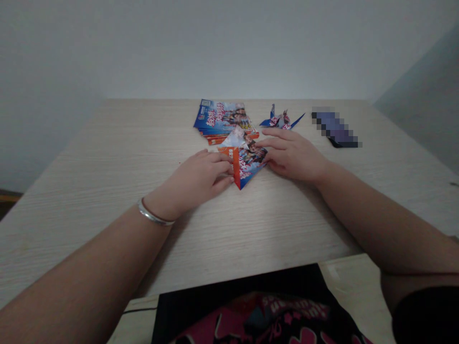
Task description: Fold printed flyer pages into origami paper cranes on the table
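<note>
A partly folded sheet of printed paper, blue and orange with white lettering, lies on the table in a kite-like shape with its point toward me. My left hand holds its left side, fingers curled onto the orange strip. At the right corner my right hand pinches the paper with its lower fingers, while the upper fingers stretch out above it. Part of each edge is hidden under the fingers. Just behind the right fingertips stands a folded paper crane of similar print.
A stack of printed leaflets lies right behind the folded sheet. Farther right is a dark phone-like object, blurred by blocks. The pale wooden table meets a wall at its back edge.
</note>
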Available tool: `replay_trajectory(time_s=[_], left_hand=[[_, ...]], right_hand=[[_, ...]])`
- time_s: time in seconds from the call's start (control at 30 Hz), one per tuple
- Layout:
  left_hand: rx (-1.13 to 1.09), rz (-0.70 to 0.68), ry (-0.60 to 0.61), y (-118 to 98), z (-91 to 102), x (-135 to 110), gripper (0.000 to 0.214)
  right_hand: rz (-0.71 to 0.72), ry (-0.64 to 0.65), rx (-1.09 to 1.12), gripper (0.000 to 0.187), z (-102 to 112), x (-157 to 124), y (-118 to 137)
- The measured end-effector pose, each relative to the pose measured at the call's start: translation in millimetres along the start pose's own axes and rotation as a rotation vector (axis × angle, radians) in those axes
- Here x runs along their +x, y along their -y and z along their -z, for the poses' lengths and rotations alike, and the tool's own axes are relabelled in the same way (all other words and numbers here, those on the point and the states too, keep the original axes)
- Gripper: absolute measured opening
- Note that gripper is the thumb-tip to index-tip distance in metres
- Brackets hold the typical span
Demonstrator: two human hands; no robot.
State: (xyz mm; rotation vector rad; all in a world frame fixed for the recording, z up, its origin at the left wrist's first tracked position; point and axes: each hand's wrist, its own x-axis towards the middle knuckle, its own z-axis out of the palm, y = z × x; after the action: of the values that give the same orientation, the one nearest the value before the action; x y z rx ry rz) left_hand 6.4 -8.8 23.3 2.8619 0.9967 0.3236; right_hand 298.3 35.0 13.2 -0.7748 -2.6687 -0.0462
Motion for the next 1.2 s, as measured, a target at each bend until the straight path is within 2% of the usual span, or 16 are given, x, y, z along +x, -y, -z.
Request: replay_trajectory(time_s=[0.1, 0.27, 0.43, 0.6, 0.73, 0.83, 0.97, 1.1, 1.2], left_hand=[[0.030, 0.019, 0.044, -2, 2.2, 1, 0.032], [0.093, 0.040, 0.083, -1, 1.8, -2, 0.032], [0.117, 0.012, 0.084, 4, -2.0, -5, 0.039], [0.237, 0.113, 0.103, 4, 2.8, -4, 0.041], [0.219, 0.129, 0.086, 2, 5.6, -1, 0.039], [0.201, 0.111, 0.076, 3, 5.1, 0, 0.038], [0.223, 0.073, 0.079, 4, 5.3, 2, 0.041], [0.189, 0.037, 0.047, 2, 2.9, 3, 0.040], [0.145, -0.012, 0.005, 0, -2.5, 2, 0.041]], right_hand=[[-0.019, 0.035, 0.076, 0.014, 6, 2, 9], [0.080, 0.012, 0.092, 0.012, 4, 2, 21], [0.098, 0.053, -0.018, 0.018, 1, 1, 18], [0.183, 0.070, -0.055, 0.027, 4, -2, 12], [0.231, 0.080, -0.048, 0.033, 3, -4, 14], [0.204, 0.068, 0.016, 0.034, 5, -5, 19], [0.133, 0.088, 0.212, 0.035, 11, -4, 21], [-0.024, 0.121, 0.384, 0.036, 14, -5, 17], [-0.104, 0.108, 0.392, 0.034, 12, -4, 15]])
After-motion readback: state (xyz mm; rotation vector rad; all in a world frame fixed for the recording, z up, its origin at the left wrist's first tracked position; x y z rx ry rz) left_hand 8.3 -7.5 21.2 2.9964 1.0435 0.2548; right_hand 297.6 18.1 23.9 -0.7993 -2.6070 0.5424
